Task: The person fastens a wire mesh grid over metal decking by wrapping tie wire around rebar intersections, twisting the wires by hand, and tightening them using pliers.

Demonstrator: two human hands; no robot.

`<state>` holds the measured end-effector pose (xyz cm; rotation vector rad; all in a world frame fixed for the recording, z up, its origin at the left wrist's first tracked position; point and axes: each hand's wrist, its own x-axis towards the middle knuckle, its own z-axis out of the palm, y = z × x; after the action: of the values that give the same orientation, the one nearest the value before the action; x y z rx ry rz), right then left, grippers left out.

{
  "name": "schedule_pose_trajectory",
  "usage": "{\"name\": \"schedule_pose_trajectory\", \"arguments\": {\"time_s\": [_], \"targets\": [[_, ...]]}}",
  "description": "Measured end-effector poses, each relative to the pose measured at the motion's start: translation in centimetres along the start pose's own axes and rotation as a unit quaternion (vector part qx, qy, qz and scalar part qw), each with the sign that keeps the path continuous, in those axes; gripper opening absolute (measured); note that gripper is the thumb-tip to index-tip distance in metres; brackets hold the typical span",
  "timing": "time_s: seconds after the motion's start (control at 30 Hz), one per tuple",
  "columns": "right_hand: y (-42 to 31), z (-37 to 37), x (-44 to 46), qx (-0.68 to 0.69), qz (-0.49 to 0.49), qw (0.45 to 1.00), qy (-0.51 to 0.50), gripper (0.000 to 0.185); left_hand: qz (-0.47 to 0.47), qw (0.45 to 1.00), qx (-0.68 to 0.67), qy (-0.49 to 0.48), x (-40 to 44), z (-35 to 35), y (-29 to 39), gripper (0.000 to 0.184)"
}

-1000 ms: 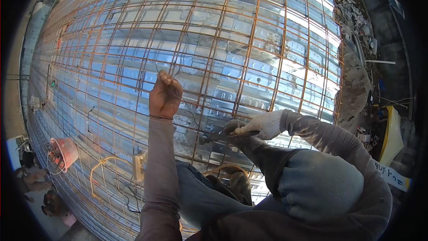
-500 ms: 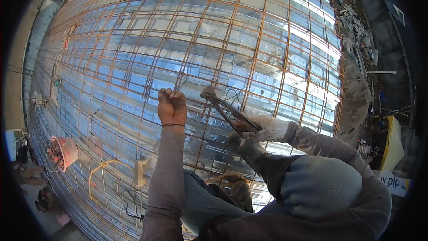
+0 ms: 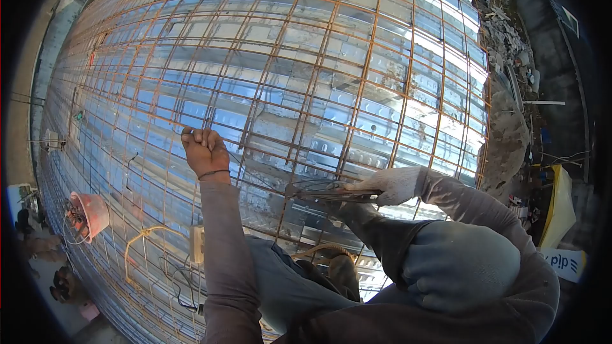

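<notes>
The left hand was half curled above the rebar grid, its hold too small to tell. The gloved right hand was closed around the pincers, whose head pointed left, near the raised knee.

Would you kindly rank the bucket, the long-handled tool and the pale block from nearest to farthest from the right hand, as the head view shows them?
1. Long-handled tool: held in the right hand.
2. Pale block: to the left, beside the left sleeve.
3. Bucket: farther out, at the far left.
</notes>
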<state>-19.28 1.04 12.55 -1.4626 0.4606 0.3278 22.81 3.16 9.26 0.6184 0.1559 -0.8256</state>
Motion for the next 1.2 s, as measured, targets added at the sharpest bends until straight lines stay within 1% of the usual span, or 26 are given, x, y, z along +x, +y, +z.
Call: {"name": "schedule_pose_trajectory", "arguments": {"time_s": [0.03, 0.07, 0.1, 0.13, 0.17, 0.2, 0.23, 0.27, 0.3, 0.37, 0.4, 0.43, 0.47, 0.5, 0.57, 0.63, 0.7, 0.73, 0.77, 0.8, 0.83, 0.9, 0.97, 1.03, 1.17, 1.2], "targets": [[-0.5, 0.1, 0.3, -0.151, 0.014, 0.988, -0.012, 0.072, -0.044, 0.998, -0.006, -0.05, -0.8, 0.7, -0.9, 0.019], [1.0, 1.0, 1.5, -0.212, 0.016, 0.977, 0.021, 0.071, -0.09, 0.991, -0.011, -0.101, -1.7, 1.3, -1.9, 0.02], [0.8, 1.3, 1.9, -0.209, 0.017, 0.978, 0.019, 0.071, -0.091, 0.991, -0.011, -0.096, -3.2, 2.1, -2.9, 0.02], [0.3, 1.5, 2.3, -0.125, 0.034, 0.991, 0.037, 0.072, -0.203, 0.968, 0.055, -0.138, -4.8, 3.1, -3.9, 0.022], [-0.3, 1.4, 2.5, -0.041, 0.05, 0.996, 0.054, 0.073, -0.31, 0.926, 0.119, -0.177, -5.9, 3.7, -4.6, 0.025], [-1.5, 0.8, 2.0, 0.008, 0.085, 0.996, 0.033, 0.072, -0.31, 0.927, 0.119, -0.175, -6.3, 3.8, -5.1, 0.025], [-0.8, 0.8, 2.1, 0.009, 0.085, 0.996, 0.03, 0.072, -0.271, 0.917, 0.195, -0.22, -6.6, 3.8, -5.5, 0.026], [0.8, 1.0, 2.1, 0.14, 0.076, 0.985, 0.069, 0.072, -0.232, 0.898, 0.269, -0.26, -6.9, 3.6, -5.5, 0.028], [2.3, 1.6, 1.8, 0.271, 0.07, 0.954, 0.104, 0.072, -0.237, 0.899, 0.271, -0.249, -6.9, 3.5, -5.1, 0.028], [4.3, 1.4, 1.5, 0.461, 0.029, 0.882, 0.089, 0.079, -0.169, 0.933, 0.254, -0.193, -5.5, 3.6, -3.3, 0.027], [3.5, 1.1, 1.0, 0.502, -0.009, 0.863, 0.057, 0.083, -0.171, 0.932, 0.255, -0.19, -4.6, 2.8, -2.1, 0.027], [2.7, 0.6, 0.4, 0.539, -0.049, 0.841, 0.026, 0.086, -0.167, 0.943, 0.222, -0.183, -3.3, 1.9, -0.8, 0.026], [2.7, 0.4, 0.3, 0.54, -0.049, 0.84, 0.029, 0.086, -0.164, 0.952, 0.189, -0.176, -2.7, 1.4, -0.3, 0.025], [2.8, 0.3, 0.4, 0.541, -0.052, 0.839, 0.041, 0.088, -0.167, 0.952, 0.188, -0.177, -2.7, 1.5, -0.4, 0.025], [2.2, 0.1, 0.5, 0.542, -0.057, 0.836, 0.054, 0.089, -0.153, 0.972, 0.13, -0.122, -2.7, 1.5, -0.5, 0.025], [0.4, -0.2, 0.8, 0.521, -0.051, 0.851, 0.041, 0.114, -0.186, 0.95, 0.173, -0.18, -4.6, 2.3, -1.8, 0.024], [-0.1, -0.2, 1.3, 0.521, -0.053, 0.851, 0.038, 0.111, -0.205, 0.92, 0.251, -0.22, -7.7, 3.9, -3.6, 0.022], [-0.4, -0.2, 1.4, 0.521, -0.052, 0.851, 0.034, 0.109, -0.206, 0.92, 0.25, -0.222, -8.1, 3.3, -4.4, 0.022], [-0.9, -0.2, 1.4, 0.519, -0.053, 0.852, 0.036, 0.109, -0.211, 0.904, 0.267, -0.259, -8.2, 2.3, -5.3, 0.022], [-1.5, -0.1, 1.4, 0.507, -0.039, 0.859, 0.057, 0.107, -0.216, 0.887, 0.283, -0.294, -8.9, 2.4, -5.8, 0.021], [-1.8, -0.1, 1.4, 0.494, -0.026, 0.865, 0.078, 0.105, -0.216, 0.887, 0.283, -0.295, -9.4, 2.6, -6.1, 0.021], [-1.7, -0.2, 1.4, 0.482, -0.035, 0.872, 0.072, 0.105, -0.223, 0.882, 0.327, -0.256, -10.3, 3.2, -6.1, 0.02], [-1.8, -0.3, 1.4, 0.469, -0.046, 0.879, 0.067, 0.104, -0.207, 0.877, 0.34, -0.271, -10.1, 2.7, -6.1, 0.02], [-1.8, -0.2, 1.1, 0.449, -0.024, 0.891, 0.059, 0.105, -0.166, 0.919, 0.31, -0.181, -9.8, 2.1, -6.1, 0.025], [-0.9, 0.8, 1.2, 0.427, -0.045, 0.9, 0.07, 0.1, -0.158, 0.905, 0.362, -0.156, -8.5, 2.3, -5.6, 0.033], [-0.8, 0.7, 1.2, 0.353, -0.059, 0.932, 0.057, 0.096, -0.229, 0.882, 0.37, -0.182, -8.8, 3.4, -5.3, 0.037]]}}
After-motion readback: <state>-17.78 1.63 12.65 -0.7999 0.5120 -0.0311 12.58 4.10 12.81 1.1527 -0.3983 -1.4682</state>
